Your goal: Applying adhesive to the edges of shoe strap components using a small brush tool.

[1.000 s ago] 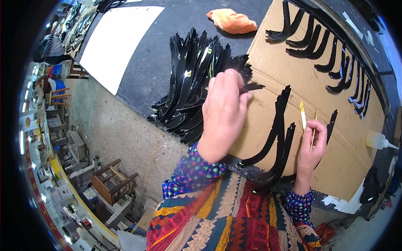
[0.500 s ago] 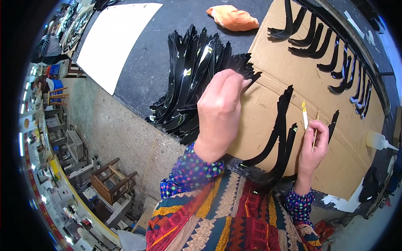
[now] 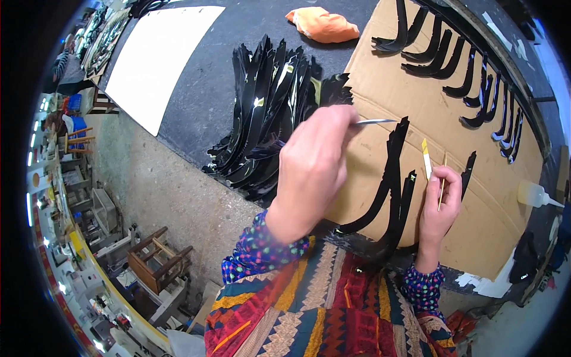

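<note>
My left hand (image 3: pixel 315 166) is closed, pinching a thin strip (image 3: pixel 376 121) whose narrow grey-white end sticks out to the right above the cardboard. Most of that strip is hidden behind my fingers. Beside this hand, on its left, lies a thick pile of glossy black curved strips (image 3: pixel 259 113). My right hand (image 3: pixel 441 205) rests low over the cardboard, closed on a thin wooden stick (image 3: pixel 443 181). At its fingertips is a flat white piece with a yellow tip (image 3: pixel 426 157); whether I hold it, I cannot tell. Several black strips (image 3: pixel 389 178) lie between my hands, some crossing.
The brown cardboard sheet (image 3: pixel 499 220) covers the table's right side. Curved black strips (image 3: pixel 437 56) line its far edge. A small squeeze bottle (image 3: pixel 532 194) lies at the right. An orange cloth (image 3: pixel 323 25) and a white sheet (image 3: pixel 160 59) are on the dark tabletop.
My left hand has drawn slightly back from the pile, and the strip in its fingers now points right. The right hand keeps its hold on the wooden stick. The view has shifted slightly.
</note>
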Demonstrator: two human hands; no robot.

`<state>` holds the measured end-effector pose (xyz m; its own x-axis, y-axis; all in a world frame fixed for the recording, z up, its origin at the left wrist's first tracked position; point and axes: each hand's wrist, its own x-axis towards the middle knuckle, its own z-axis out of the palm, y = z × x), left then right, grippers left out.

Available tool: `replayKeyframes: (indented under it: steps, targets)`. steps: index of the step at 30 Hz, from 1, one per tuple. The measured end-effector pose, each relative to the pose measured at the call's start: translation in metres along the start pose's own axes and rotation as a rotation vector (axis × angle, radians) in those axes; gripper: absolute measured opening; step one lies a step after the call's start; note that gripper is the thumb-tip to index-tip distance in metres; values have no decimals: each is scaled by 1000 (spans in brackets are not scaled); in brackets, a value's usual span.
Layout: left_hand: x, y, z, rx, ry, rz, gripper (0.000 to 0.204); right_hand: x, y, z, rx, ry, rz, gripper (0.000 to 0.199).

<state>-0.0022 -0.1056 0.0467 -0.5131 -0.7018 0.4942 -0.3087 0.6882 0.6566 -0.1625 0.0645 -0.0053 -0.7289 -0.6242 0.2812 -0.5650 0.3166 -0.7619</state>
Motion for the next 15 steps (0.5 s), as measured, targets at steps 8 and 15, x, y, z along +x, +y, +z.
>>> replayKeyframes:
  steps: [8,15]
  targets:
    - [-6,30,9,-1184,-234,-855,31,-1,0,-1,-17,1,-7,11]
    - [-18,24,15,-1286,-277,-995,26,0,2,0,-1,9,-14,11]
